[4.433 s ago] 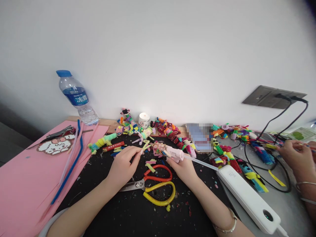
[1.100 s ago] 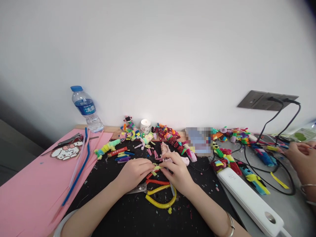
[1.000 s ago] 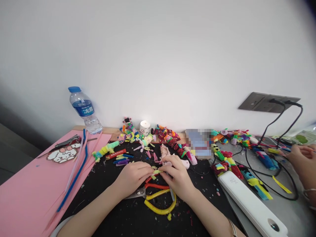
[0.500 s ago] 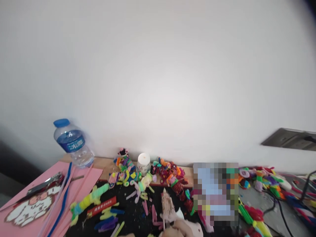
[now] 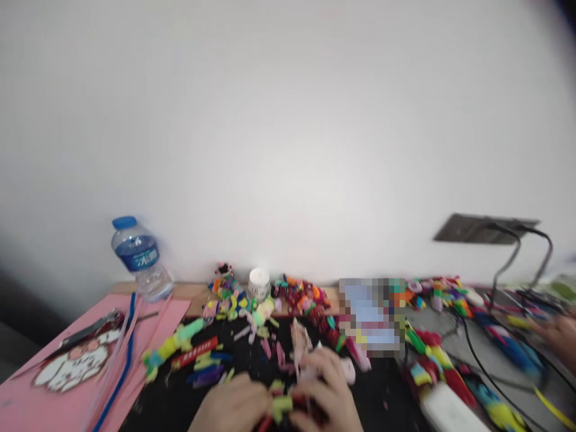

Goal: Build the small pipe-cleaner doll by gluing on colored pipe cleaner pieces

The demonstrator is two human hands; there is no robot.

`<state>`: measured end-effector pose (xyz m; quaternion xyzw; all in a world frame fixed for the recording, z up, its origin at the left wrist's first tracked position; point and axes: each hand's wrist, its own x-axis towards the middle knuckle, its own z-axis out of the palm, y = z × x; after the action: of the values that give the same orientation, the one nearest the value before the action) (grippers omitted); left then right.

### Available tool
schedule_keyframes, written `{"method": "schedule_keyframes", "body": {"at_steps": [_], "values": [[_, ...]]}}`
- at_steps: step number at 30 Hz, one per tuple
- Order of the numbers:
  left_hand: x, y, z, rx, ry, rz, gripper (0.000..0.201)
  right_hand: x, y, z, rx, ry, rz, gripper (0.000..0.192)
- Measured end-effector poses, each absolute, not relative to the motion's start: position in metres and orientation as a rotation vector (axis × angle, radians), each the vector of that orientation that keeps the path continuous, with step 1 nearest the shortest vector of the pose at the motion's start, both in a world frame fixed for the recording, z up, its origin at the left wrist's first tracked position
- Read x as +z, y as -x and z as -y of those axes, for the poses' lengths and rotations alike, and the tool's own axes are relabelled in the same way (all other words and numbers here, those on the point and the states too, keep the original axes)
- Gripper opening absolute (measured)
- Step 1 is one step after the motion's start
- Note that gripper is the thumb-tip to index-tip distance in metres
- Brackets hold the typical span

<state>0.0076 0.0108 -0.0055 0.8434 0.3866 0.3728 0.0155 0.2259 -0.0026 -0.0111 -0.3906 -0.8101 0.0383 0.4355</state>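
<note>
Hands (image 5: 234, 405) face each other, fingers curled inward, pinching a yellow-green fuzzy strip (image 5: 282, 404) between them.

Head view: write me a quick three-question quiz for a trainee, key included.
1. Multiple choice: what colour is the piece between the left hand and the right hand?
a) blue
b) yellow-green
c) white
2. True or false: in the picture, the bottle is left of the white container.
3. Count: how many black cables are plugged into the outlet?

Key: 1. b; 2. true; 3. two.
</note>
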Motion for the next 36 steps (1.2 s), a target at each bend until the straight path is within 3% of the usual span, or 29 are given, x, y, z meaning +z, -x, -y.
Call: {"method": "schedule_keyframes", "body": {"at_steps": [2,7,15,36], "values": [[-0.012,-0.005,-0.005,1.06,-2.651,-0.924,0.035,-0.013,-0.224,0.006,0.131,1.015,1.967,0.02],[-0.01,-0.003,-0.007,1.118,-2.679,-0.79,0.027,-0.007,-0.215,0.01,0.093,0.979,2.022,0.03],[-0.011,-0.001,-0.007,1.123,-2.721,-0.8,0.023,-0.007,-0.207,0.01,-0.026,0.915,2.075,0.008],[-0.003,-0.004,-0.029,1.215,-2.924,-0.772,0.028,-0.008,-0.213,-0.011,-0.206,0.924,2.06,0.008]]}}
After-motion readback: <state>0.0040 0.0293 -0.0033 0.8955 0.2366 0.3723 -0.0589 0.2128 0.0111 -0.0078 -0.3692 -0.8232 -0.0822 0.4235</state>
